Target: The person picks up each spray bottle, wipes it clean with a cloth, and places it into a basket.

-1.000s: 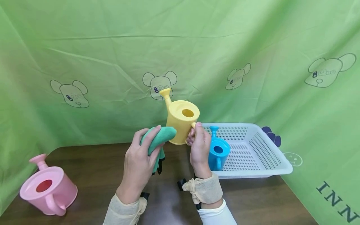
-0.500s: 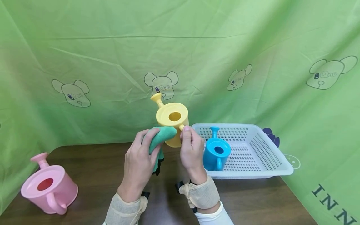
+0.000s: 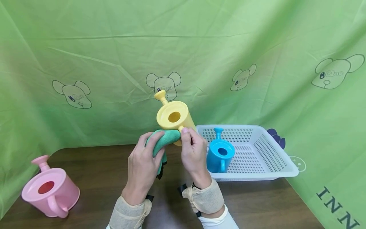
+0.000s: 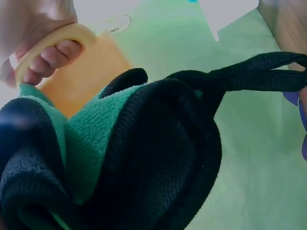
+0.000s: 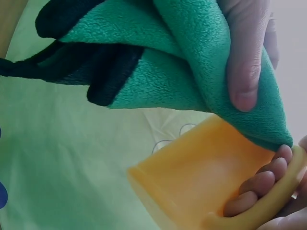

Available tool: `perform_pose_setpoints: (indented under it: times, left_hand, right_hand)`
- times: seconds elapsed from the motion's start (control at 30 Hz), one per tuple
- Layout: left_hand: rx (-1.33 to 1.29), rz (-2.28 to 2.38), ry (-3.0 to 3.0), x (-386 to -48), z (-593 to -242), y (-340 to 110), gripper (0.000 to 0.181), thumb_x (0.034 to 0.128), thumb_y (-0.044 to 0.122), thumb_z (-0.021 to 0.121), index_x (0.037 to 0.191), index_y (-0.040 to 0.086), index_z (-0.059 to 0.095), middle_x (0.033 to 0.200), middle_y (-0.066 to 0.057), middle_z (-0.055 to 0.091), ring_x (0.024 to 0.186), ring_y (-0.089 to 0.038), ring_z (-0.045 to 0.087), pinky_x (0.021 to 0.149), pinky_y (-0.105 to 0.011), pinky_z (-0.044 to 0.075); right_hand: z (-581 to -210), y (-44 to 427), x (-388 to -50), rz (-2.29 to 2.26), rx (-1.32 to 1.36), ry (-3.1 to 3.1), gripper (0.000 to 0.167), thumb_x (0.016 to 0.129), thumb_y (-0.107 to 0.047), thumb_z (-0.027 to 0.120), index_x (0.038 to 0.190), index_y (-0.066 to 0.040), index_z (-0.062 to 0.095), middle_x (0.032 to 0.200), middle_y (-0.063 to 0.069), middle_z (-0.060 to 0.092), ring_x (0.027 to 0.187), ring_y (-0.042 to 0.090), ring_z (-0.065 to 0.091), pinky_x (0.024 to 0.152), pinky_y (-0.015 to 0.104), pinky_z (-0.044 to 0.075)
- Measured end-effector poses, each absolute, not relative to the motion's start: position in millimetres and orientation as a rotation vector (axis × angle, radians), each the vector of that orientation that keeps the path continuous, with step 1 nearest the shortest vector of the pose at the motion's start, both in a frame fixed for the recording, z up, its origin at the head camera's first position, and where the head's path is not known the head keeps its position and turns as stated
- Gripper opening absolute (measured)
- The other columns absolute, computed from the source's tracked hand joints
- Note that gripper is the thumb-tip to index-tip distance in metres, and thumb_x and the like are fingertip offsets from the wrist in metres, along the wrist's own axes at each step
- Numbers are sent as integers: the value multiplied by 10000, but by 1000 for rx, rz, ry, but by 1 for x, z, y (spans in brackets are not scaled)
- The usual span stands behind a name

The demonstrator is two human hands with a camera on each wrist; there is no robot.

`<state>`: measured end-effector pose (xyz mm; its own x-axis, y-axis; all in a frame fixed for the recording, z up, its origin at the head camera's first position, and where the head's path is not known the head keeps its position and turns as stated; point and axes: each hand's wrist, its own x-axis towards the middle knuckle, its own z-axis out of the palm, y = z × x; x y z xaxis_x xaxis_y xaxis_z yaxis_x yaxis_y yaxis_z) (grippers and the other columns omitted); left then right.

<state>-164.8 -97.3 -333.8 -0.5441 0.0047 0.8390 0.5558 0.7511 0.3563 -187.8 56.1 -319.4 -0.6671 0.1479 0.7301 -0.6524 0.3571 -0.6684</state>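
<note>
My right hand [image 3: 195,152] grips the handle of a yellow watering can [image 3: 171,115], raised above the table and tilted so its top faces me. In the right wrist view, fingers [image 5: 259,184] curl through the handle loop. My left hand [image 3: 143,160] holds a bunched green towel [image 3: 167,138] with dark edging and a dark loop [image 4: 259,72]. The towel's folded end lies against the can near the top of the handle. A blue watering can [image 3: 221,156] stands in a white basket [image 3: 266,175], and a pink one [image 3: 48,190] stands at the left.
The dark wooden table [image 3: 100,178] reaches back to a green curtain [image 3: 114,57] printed with mouse-like heads. The white basket with slotted walls sits on the right side of the table, close beside my right hand.
My right hand has brought the yellow can leftward to the towel and turned it, its top tilting toward me. My left hand has hardly moved and still holds the towel.
</note>
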Motion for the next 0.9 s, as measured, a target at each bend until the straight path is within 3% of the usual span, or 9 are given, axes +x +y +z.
perform_pose_setpoints:
  times: [0.63,0.8,0.9]
  left_hand:
    - [-408,-733,-2147,-168,-341,-92,439,867,141,884,1265,204,709,1171,-128,694,887,-305,737,621,-473,602]
    - [-428,-716,-2148,-168,-343,-89,453,859,139,891,1268,206,705,1161,-135,693,895,-308,740,627,-484,609]
    - [-435,-704,-2151,-168,-345,-88,463,856,134,893,1269,213,701,1158,-138,692,904,-314,742,622,-490,610]
  right_hand:
    - [-313,61,-183,1444,435,-1825,338,1093,-113,539,770,-37,603,709,73,510,687,123,480,616,243,399]
    - [-310,62,-181,1496,434,-1793,336,1101,-109,514,800,6,609,722,140,527,721,111,498,652,247,417]
    - [-309,63,-179,1543,440,-1762,359,1109,-107,488,796,35,594,729,197,521,717,174,502,661,255,424]
